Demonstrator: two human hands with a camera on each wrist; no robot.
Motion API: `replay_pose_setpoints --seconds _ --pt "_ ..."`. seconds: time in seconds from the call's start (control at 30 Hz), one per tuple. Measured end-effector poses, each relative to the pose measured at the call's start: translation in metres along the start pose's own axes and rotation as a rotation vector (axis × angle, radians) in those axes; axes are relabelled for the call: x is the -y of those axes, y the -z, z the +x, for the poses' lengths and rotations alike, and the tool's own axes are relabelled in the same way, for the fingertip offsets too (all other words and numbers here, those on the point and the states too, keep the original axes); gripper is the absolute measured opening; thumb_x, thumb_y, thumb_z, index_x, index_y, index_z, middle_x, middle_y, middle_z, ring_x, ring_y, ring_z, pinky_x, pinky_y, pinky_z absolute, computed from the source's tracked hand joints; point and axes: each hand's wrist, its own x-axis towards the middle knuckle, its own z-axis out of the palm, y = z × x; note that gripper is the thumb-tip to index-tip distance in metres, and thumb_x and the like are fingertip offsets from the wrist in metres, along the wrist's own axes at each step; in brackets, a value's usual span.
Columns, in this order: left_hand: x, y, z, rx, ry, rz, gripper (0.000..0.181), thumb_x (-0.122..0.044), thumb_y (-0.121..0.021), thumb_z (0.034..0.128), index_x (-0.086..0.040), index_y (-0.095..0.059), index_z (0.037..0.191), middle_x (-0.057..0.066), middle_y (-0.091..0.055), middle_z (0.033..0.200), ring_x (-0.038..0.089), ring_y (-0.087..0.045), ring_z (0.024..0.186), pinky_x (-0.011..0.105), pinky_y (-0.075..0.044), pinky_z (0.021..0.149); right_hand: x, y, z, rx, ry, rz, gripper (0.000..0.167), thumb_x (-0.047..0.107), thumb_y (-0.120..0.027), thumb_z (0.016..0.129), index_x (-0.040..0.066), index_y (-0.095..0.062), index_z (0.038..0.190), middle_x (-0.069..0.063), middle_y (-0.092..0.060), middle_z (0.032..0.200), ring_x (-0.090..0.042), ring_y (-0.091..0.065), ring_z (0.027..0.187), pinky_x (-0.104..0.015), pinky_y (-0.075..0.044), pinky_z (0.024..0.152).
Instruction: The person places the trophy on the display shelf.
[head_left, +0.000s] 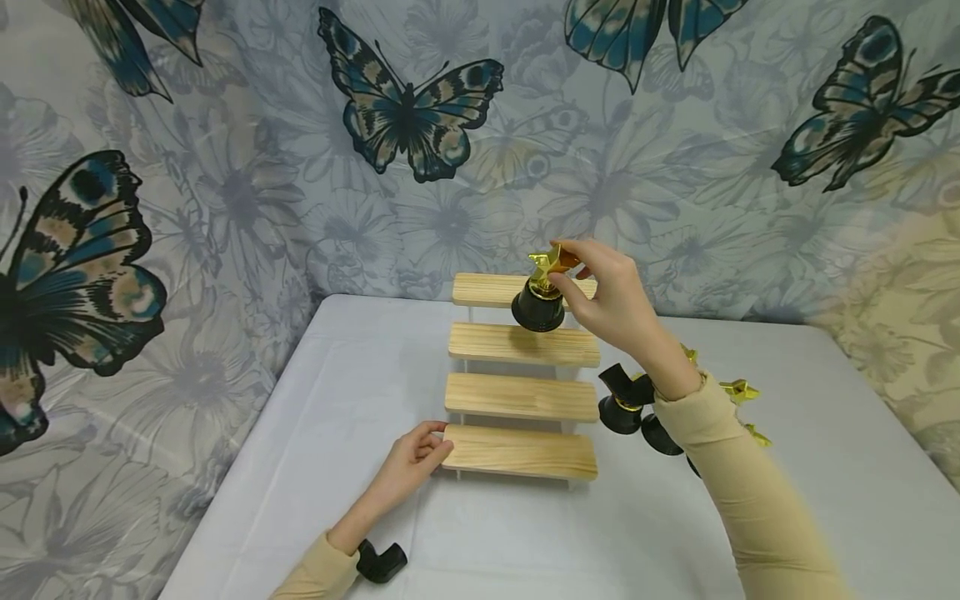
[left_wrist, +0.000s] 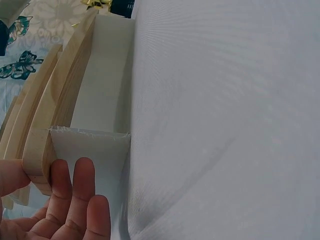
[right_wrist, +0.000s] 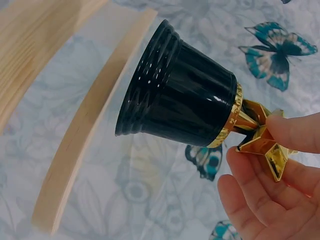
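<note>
My right hand (head_left: 611,292) pinches the gold star of a small trophy (head_left: 538,310) between thumb and fingers. The trophy has a black cup-shaped base, held upright over the upper steps of a tiered wooden display stand (head_left: 522,396). In the right wrist view, the black base (right_wrist: 180,95) is apart from a wooden step (right_wrist: 95,120). My left hand (head_left: 408,458) grips the left end of the lowest step (head_left: 521,452). Its thumb is on one face of that board and fingertips are on the other, as the left wrist view shows.
More trophies with black bases (head_left: 621,415) and gold stars (head_left: 738,391) stand right of the stand, partly hidden by my right arm. A black angled piece (head_left: 382,562) lies by my left sleeve. Butterfly-print cloth (head_left: 412,225) hangs behind the white table (head_left: 360,367).
</note>
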Motion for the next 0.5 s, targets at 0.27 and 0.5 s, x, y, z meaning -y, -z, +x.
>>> replay_pose_setpoints --seconds 0.27,0.5 --pt "0.000 0.000 0.000 -0.006 0.001 0.001 0.037 -0.015 -0.057 0.0938 0.009 -0.049 0.121 0.004 -0.061 0.079 0.018 -0.053 0.060 0.020 -0.040 0.053 0.000 -0.020 0.019 0.003 -0.022 0.053 0.037 0.000 -0.068 0.083 -0.006 -0.058 0.118 -0.016 -0.064 0.099 -0.025 -0.059 0.088 -0.036 -0.049 0.066" --pt "0.000 0.001 -0.001 0.000 -0.019 0.016 0.039 -0.019 -0.056 0.0945 0.009 -0.049 0.120 0.005 -0.061 0.079 0.016 -0.052 0.060 0.020 -0.041 0.053 -0.003 -0.036 0.032 0.026 -0.023 0.079 0.036 0.000 -0.066 0.084 -0.006 -0.057 0.119 -0.016 -0.063 0.098 -0.025 -0.058 0.090 -0.037 -0.047 0.067"
